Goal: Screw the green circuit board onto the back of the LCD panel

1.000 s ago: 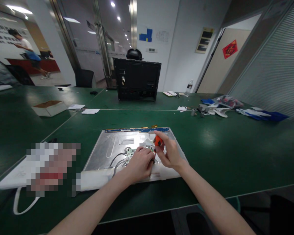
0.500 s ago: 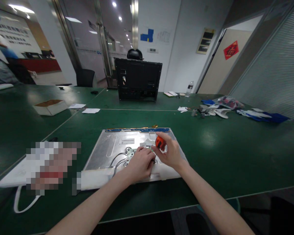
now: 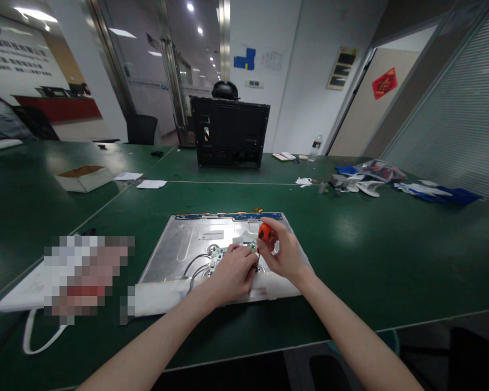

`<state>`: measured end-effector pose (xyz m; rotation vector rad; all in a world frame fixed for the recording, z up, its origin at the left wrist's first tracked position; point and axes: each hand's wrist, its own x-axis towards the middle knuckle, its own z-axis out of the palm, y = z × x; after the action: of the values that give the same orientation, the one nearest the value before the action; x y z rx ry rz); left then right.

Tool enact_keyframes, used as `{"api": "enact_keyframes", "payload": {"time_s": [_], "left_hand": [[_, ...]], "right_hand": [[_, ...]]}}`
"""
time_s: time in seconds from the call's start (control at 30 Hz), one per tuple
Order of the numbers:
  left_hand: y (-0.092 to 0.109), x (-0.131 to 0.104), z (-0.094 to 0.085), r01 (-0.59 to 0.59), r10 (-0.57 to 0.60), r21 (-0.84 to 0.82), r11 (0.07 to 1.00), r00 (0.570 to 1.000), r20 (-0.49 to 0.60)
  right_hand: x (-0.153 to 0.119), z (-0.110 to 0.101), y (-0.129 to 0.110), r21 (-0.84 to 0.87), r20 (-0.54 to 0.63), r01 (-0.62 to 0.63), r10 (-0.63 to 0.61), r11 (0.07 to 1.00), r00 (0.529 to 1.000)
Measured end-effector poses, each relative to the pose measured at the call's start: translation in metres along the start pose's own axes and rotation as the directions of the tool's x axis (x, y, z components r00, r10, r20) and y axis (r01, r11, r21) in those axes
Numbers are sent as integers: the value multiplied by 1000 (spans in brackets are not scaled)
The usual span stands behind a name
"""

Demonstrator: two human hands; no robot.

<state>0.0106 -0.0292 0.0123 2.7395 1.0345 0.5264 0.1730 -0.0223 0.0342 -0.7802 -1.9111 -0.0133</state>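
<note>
At the left end of the green desk point(image 3: 350, 260), a white strap point(image 3: 30, 339) loops out from under a white item point(image 3: 20, 290) that is partly hidden by a pixelated patch. Farther back lies an open white box point(image 3: 83, 187), with two sheets of paper point(image 3: 151, 184) just to its right.

Next comes the display panel point(image 3: 167, 255), which lies flat near the front edge of the desk, metal back up. A white strip point(image 3: 158, 298) runs along its near edge and a narrow blue board point(image 3: 252, 216) along its far edge. Dark cables point(image 3: 193, 262) curve across the metal to a green circuit board point(image 3: 217, 255) at the middle of the panel. The left hand point(image 3: 237, 267) lies over this circuit board with its fingers bent; whether it grips anything beneath cannot be told. Behind the panel, well apart from it, a black monitor housing point(image 3: 230, 133) stands upright.

The right hand point(image 3: 284, 251) is closed on the orange and black handle of a screwdriver point(image 3: 264, 232), its shaft pointing down beside the left fingertips; the tip is hard to make out.

Farther right, at the back, stand a clear bottle point(image 3: 315, 147) and, nearer, a heap with a clear plastic bag point(image 3: 381, 169), then blue and white pieces point(image 3: 460, 194) at the far right.
</note>
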Motion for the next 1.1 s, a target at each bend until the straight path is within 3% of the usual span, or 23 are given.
{"api": "enact_keyframes", "payload": {"time_s": [0.2,0.6,0.87,1.1], "left_hand": [[-1,0,1,3,-3,2,1000,1000,-1],[-1,0,1,3,-2,-12,1000,1000,6],[-1,0,1,-2,2,-10,1000,1000,-1],[-1,0,2,0,0,-19,1000,1000,-6]], "right_hand": [[0,3,2,-55,-63,24,-27,998,998],[0,-5,0,42,85,9,-13,999,996],[2,1,1,-44,-23,42,-43,998,999],[2,0,1,-33,0,39,-39,999,999]]}}
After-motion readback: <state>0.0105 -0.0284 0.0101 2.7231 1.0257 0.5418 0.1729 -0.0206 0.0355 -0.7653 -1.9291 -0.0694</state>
